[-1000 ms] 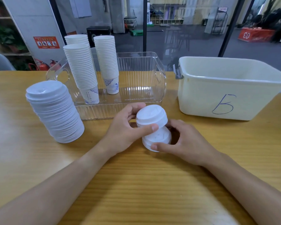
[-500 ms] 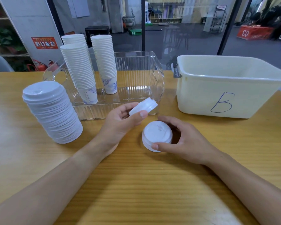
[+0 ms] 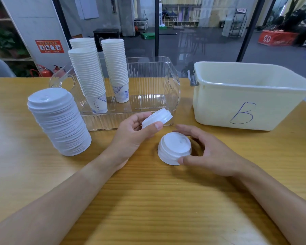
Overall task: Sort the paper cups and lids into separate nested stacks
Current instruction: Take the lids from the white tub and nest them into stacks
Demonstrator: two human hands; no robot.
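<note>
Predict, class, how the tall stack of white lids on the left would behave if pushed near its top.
The tall lid stack already leans, its top offset from its base, so a high push would likely topple it. The lids look thin and light, so they would probably scatter. The wooden table looks smooth, so a low push may slide the stack instead.
</note>
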